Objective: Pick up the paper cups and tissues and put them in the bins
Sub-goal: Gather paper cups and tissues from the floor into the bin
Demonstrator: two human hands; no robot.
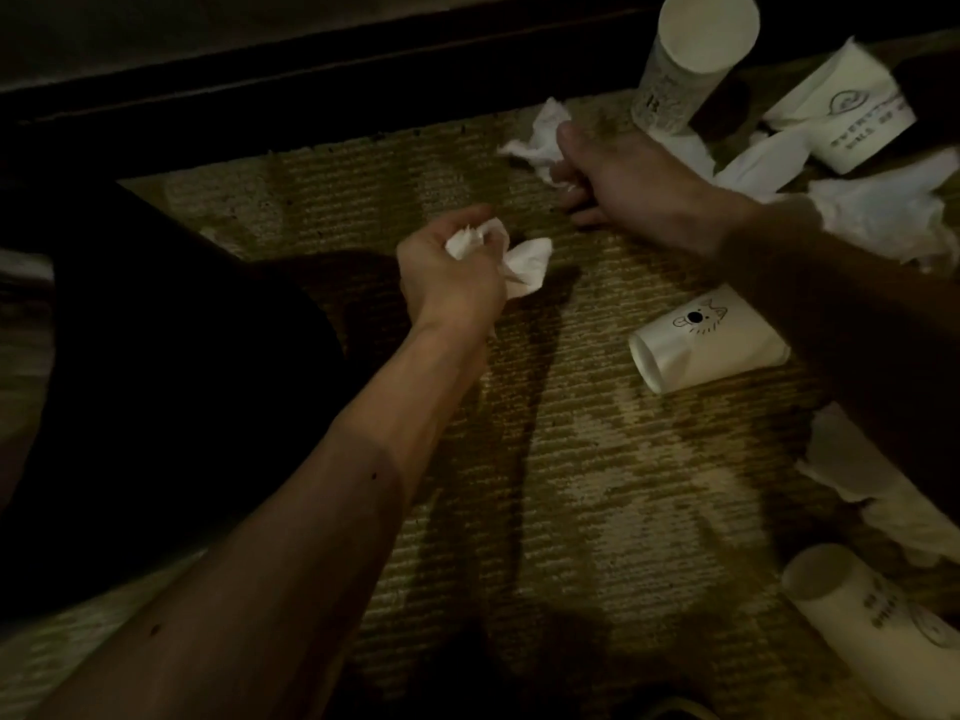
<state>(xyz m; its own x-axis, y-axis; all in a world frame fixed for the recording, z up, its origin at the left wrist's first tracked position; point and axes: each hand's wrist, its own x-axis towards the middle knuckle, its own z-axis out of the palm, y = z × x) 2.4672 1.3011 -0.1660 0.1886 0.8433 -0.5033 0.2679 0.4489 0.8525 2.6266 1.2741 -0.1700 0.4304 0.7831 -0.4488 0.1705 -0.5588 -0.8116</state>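
Note:
My left hand is closed around a crumpled white tissue above the carpet. Farther right, my right hand grips another white tissue lying at the carpet's far edge. A paper cup with a bear face lies on its side under my right forearm. A tall paper cup stands upright at the top right, a printed cup lies beside it, and another printed cup lies at the bottom right. More loose tissues are scattered on the right.
The floor is a patterned olive carpet. A dark rounded shape fills the left side. A dark ledge runs along the far edge. Further crumpled tissues lie by the right border.

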